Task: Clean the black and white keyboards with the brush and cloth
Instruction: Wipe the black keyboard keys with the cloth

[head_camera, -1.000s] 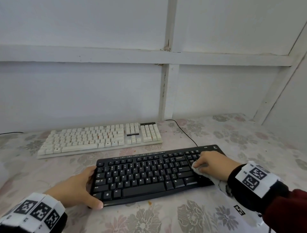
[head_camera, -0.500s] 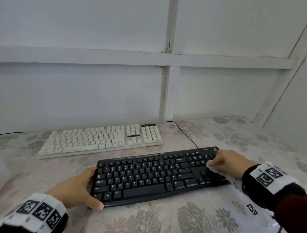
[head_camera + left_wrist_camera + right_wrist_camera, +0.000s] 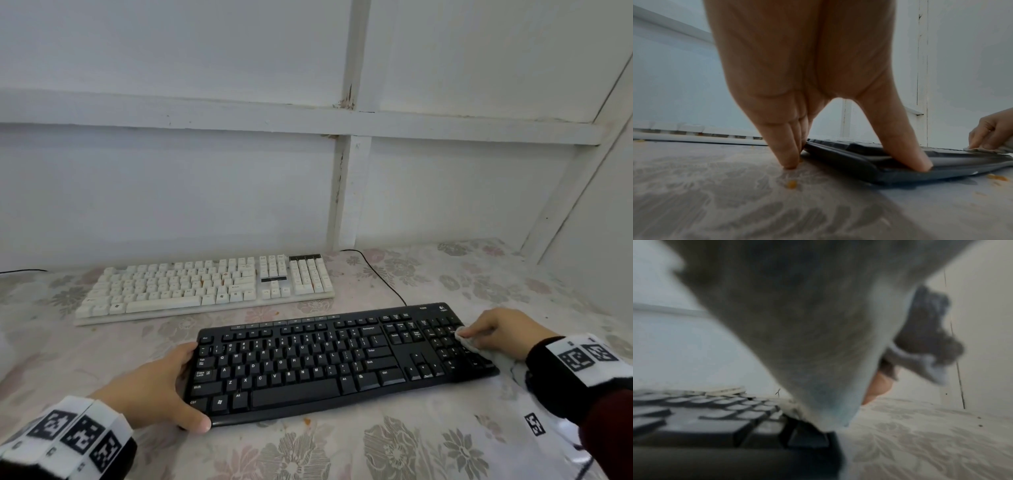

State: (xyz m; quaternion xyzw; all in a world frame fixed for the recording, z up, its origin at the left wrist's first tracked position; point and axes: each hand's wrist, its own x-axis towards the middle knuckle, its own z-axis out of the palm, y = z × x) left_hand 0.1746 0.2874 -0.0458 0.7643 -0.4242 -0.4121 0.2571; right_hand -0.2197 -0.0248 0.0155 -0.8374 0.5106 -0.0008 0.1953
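The black keyboard [image 3: 335, 359] lies in front of me, with the white keyboard [image 3: 205, 287] behind it to the left. My left hand [image 3: 161, 387] braces the black keyboard's left end: the thumb lies on the front corner and straight fingers press against the left edge [image 3: 869, 155]. My right hand [image 3: 496, 332] pinches a white cloth [image 3: 469, 341] and presses it on the number pad's right side. In the right wrist view the cloth [image 3: 807, 337] fills most of the frame above the keys [image 3: 715, 421]. No brush is in view.
A floral tablecloth [image 3: 376, 452] covers the table. Orange crumbs [image 3: 306, 420] lie along the black keyboard's front edge, and one [image 3: 792, 184] lies near my left fingers. A black cable [image 3: 380, 274] runs back to the white panelled wall. A side wall closes the right.
My right hand has slid the cloth rightward along the black keyboard, from beside the main keys to the number pad's right edge. The left hand has stayed put.
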